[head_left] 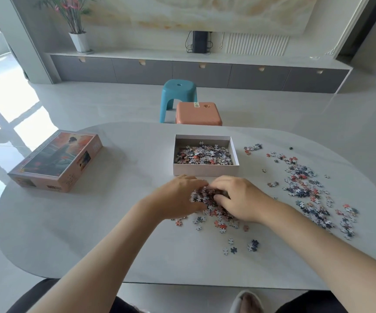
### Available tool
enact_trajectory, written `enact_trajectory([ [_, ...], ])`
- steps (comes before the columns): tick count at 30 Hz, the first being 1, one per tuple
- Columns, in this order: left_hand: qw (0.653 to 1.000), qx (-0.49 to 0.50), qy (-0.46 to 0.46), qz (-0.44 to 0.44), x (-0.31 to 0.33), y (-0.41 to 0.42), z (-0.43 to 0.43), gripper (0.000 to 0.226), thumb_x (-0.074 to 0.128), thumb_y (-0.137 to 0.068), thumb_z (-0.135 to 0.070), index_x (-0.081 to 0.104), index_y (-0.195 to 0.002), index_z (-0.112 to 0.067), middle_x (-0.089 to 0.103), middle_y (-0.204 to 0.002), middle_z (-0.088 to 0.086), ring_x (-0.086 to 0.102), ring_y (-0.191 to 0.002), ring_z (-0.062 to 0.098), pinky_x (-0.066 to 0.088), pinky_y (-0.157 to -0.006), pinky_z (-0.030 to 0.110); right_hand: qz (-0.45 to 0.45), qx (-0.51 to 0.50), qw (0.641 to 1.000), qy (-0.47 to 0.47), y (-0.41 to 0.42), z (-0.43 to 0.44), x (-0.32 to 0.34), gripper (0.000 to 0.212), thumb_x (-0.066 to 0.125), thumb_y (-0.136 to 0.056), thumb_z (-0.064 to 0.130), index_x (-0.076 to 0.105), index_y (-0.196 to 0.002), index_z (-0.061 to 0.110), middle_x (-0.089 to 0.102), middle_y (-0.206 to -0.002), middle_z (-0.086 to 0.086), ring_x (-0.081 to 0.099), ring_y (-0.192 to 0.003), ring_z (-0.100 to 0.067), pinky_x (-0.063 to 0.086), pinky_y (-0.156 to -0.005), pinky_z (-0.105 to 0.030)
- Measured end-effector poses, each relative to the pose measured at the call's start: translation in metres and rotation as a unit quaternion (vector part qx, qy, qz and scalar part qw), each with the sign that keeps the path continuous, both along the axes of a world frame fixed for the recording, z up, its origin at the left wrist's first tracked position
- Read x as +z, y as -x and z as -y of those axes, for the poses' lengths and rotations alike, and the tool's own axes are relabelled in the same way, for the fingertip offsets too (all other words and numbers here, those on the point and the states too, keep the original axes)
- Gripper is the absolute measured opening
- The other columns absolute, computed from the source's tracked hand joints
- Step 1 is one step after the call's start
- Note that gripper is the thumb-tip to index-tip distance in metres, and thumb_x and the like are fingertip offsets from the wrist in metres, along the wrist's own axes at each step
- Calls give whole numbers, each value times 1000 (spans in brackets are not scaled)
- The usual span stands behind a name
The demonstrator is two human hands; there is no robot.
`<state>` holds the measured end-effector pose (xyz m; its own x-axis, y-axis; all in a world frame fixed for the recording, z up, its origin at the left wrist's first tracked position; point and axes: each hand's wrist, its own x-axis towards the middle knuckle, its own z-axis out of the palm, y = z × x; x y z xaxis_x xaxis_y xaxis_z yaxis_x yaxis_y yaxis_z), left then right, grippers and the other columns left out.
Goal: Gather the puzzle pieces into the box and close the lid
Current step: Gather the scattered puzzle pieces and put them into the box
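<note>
An open white box [205, 170] stands mid-table with a layer of puzzle pieces inside. Just in front of it my left hand [178, 195] and my right hand [239, 198] cup a heap of puzzle pieces [209, 201] between them, fingers curled round the heap from both sides. More loose pieces [307, 186] lie scattered across the right side of the table, and a few [234, 247] sit nearer me. The printed lid [56, 161] lies at the left, picture side up.
The oval grey table [92, 222] ends close to my lap. Beyond its far edge stand a blue stool [178, 96] and an orange stool [198, 114]. A long low cabinet runs along the back wall.
</note>
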<state>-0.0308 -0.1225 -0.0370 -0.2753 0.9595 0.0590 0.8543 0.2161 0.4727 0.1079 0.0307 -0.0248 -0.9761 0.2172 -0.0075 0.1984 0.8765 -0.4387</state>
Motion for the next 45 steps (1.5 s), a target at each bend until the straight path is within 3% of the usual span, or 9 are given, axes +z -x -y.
enact_trajectory([
  [5, 985, 39, 106, -134, 2, 4, 11, 92, 58, -72, -73, 29, -146, -27, 33, -140, -5, 32, -127, 17, 39, -103, 39, 112, -73, 990, -47, -6, 1, 3, 94, 62, -79, 69, 28, -152, 22, 36, -141, 3, 30, -135, -18, 35, -110, -39],
  [7, 979, 56, 130, -149, -2, 2, 12, 85, 55, -74, -72, 33, -143, -28, 32, -136, -4, 31, -124, 19, 42, -99, 40, 159, -86, 981, -71, -2, 9, 2, 109, 60, -70, 80, 21, -154, 22, 30, -140, 0, 24, -135, -21, 37, -108, -45],
  [15, 996, 74, 41, -29, -3, -9, 0, 36, 63, -86, -29, 60, -121, -20, 51, -114, 1, 52, -108, 21, 47, -90, 37, 68, -145, 987, 9, 18, 25, 3, 43, 74, -86, 32, 64, -128, 28, 52, -121, 1, 55, -113, -24, 43, -92, -30],
  [21, 996, 87, -8, 3, -2, -8, -4, 25, 71, -82, -24, 66, -106, -16, 57, -104, 3, 59, -88, 21, 49, -82, 31, 54, -166, 984, 43, 23, 26, 9, 17, 79, -80, 23, 75, -96, 26, 69, -97, 5, 64, -86, -14, 53, -79, -29],
  [29, 990, 113, -21, 82, 3, 3, -13, 17, 76, -76, -21, 64, -87, -22, 65, -87, -6, 60, -77, 15, 49, -67, 25, 39, -167, 983, 68, 33, 20, 21, 15, 72, -84, 16, 78, -87, 30, 72, -86, 11, 65, -77, -7, 49, -64, -20],
  [34, 970, 170, -119, 124, 25, 18, -29, 18, 80, -73, -23, 62, -77, -27, 59, -73, -15, 54, -67, 3, 43, -61, 13, -64, -192, 975, 91, 43, 4, 52, 14, 74, -83, 15, 79, -83, 29, 66, -64, 15, 63, -63, -4, 47, -58, -16],
  [38, 952, 222, -189, 94, 30, 33, -51, 13, 76, -73, -21, 67, -83, -20, 63, -79, -11, 56, -71, 6, 43, -66, 13, -135, -188, 972, 32, 63, -8, 62, 15, 69, -87, 14, 79, -95, 22, 74, -89, 5, 64, -81, -8, 47, -77, -17],
  [43, 965, 206, -157, 31, 20, 47, -61, 34, 76, -76, -25, 68, -108, -15, 61, -107, 2, 58, -94, 19, 45, -85, 26, 25, -114, 993, -22, 67, -19, 58, 24, 53, -99, 29, 74, -108, 20, 72, -105, -8, 64, -100, -26, 51, -88, -34],
  [45, 966, 194, -169, 13, 15, 45, -56, 32, 74, -79, -25, 69, -109, -17, 61, -108, 3, 59, -96, 20, 46, -87, 29, -14, -124, 992, -21, 63, -23, 55, 23, 54, -98, 22, 75, -107, 17, 73, -109, -7, 64, -106, -26, 50, -94, -38],
])
